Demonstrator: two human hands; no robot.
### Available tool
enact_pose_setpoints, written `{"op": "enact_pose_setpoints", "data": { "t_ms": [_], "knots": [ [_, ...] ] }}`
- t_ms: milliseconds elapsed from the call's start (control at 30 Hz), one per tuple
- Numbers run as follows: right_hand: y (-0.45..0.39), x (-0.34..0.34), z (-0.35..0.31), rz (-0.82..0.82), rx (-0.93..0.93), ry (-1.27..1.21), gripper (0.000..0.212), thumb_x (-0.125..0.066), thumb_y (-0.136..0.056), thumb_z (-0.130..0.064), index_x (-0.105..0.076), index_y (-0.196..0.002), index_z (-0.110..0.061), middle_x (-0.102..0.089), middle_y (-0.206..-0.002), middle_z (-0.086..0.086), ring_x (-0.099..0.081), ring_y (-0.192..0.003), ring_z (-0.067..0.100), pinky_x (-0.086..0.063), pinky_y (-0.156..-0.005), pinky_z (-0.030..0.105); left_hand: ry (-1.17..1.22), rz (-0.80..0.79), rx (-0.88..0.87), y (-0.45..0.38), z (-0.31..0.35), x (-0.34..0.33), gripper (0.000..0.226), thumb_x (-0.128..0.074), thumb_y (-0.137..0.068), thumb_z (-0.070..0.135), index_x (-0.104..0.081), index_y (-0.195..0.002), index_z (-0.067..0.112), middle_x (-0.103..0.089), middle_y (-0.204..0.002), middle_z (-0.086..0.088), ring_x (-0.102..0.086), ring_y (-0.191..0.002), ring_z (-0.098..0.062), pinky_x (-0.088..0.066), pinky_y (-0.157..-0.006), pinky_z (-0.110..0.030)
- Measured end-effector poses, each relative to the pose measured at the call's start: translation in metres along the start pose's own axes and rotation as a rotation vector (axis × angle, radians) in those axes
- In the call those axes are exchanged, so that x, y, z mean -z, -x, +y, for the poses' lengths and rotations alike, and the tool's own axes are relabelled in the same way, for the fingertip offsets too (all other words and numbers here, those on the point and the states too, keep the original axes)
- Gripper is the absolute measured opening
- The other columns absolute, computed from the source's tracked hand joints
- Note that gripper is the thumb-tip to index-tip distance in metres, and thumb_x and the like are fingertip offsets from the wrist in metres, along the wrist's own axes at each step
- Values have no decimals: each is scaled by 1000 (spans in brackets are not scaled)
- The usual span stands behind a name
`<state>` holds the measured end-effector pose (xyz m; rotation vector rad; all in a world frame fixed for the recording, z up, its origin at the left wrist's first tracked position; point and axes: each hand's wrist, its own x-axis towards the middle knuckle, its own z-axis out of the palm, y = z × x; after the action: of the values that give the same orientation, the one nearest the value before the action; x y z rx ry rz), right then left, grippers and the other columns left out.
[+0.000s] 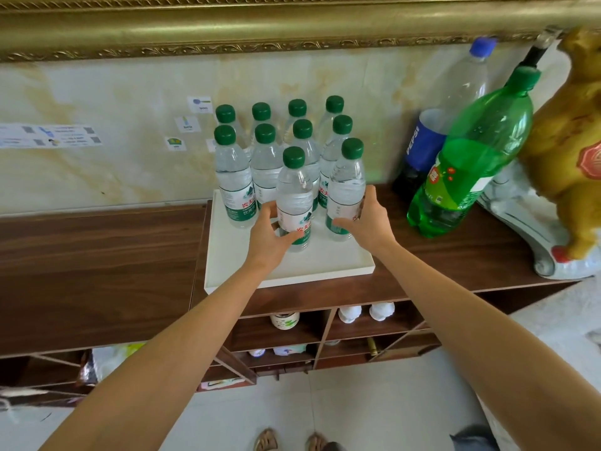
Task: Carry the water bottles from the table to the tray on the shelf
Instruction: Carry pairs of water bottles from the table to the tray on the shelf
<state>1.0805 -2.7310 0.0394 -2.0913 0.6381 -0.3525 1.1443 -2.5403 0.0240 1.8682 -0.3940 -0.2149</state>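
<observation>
Home — shelf (97, 255), figurine (566, 141).

Left hand (271, 237) gripping front water bottle (294, 196), right hand (366, 219) gripping neighbouring bottle (345, 190), both upright on white tray (292, 266), eight bottles behind, wooden shelf (97, 252)

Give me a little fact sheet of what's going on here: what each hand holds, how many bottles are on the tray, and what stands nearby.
left hand: grips the front-left water bottle
right hand: grips the front-right water bottle
tray: white, on the wooden shelf
water bottles on tray: ten, green caps, all upright
nearby: green soda bottle and Pepsi bottle, right of the tray
</observation>
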Motion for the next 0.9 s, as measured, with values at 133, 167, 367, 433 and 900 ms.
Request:
{"op": "enact_pose_setpoints", "data": {
  "t_ms": [133,167,367,433,900],
  "knots": [
    [2,0,0,-6,7,-8,67,-83,-70,-17,-37,-119,-18,-60,-119,5,-55,-97,15,-49,-78,29,-10,-5,-22,-7,3,-10,66,-81,-74,12,-43,-128,13,-54,-122,6,-54,-114,-17,-46,-95,-27],
    [2,1,0,-10,10,-8,66,-83,-71,-17,-37,-119,-18,-60,-118,5,-55,-96,14,-48,-76,26,-12,-3,-31,-8,4,-13,66,-81,-74,12,-43,-128,13,-55,-125,3,-54,-115,-18,-46,-96,-29],
    [4,2,-2,-35,18,-4,66,-81,-72,-15,-36,-121,-16,-59,-120,6,-51,-96,12,-46,-75,25,-45,18,-86,-10,4,-22,67,-80,-74,15,-43,-129,13,-55,-131,-3,-54,-115,-16,-43,-93,-24],
    [4,2,-2,-41,22,2,65,-80,-73,-15,-36,-121,-15,-59,-119,6,-51,-95,12,-46,-72,22,-48,27,-94,-9,4,-23,67,-80,-75,16,-42,-130,12,-55,-132,-3,-52,-113,-13,-42,-92,-22],
    [6,3,-3,-58,20,3,64,-77,-76,-11,-34,-124,-14,-58,-121,7,-49,-97,12,-46,-73,24,-35,1,-67,-7,8,-25,69,-78,-77,14,-39,-134,13,-53,-135,-3,-50,-114,-10,-41,-92,-22]
  ]
}}
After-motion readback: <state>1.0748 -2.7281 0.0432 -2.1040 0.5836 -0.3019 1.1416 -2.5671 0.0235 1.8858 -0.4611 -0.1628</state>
